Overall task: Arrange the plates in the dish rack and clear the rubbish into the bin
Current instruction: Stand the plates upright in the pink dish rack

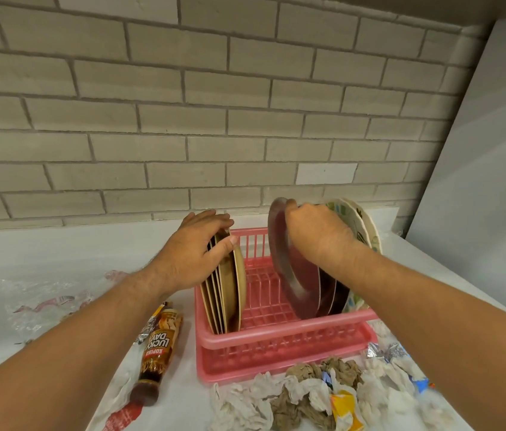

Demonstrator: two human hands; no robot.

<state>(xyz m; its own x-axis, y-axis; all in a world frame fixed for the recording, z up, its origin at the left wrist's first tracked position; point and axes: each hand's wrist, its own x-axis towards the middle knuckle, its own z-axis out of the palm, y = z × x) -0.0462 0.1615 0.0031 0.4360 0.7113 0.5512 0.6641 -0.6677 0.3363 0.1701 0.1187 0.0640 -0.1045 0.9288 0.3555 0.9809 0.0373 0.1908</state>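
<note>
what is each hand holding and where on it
The left hand grips the tan plates by their top edges; the right hand grips the maroon plates by their top rims.

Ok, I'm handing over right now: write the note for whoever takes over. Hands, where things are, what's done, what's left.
Hands: the left hand grips the tops of the tan plates, which stand upright at the left end of the pink dish rack. The right hand grips the dark red plates, which lean at the right end, next to the patterned plates.
Done: every plate in view is in the rack.
Left: rubbish on the counter: coffee bottle, clear plastic, crumpled tissues and wrappers. The bin is not in view.
</note>
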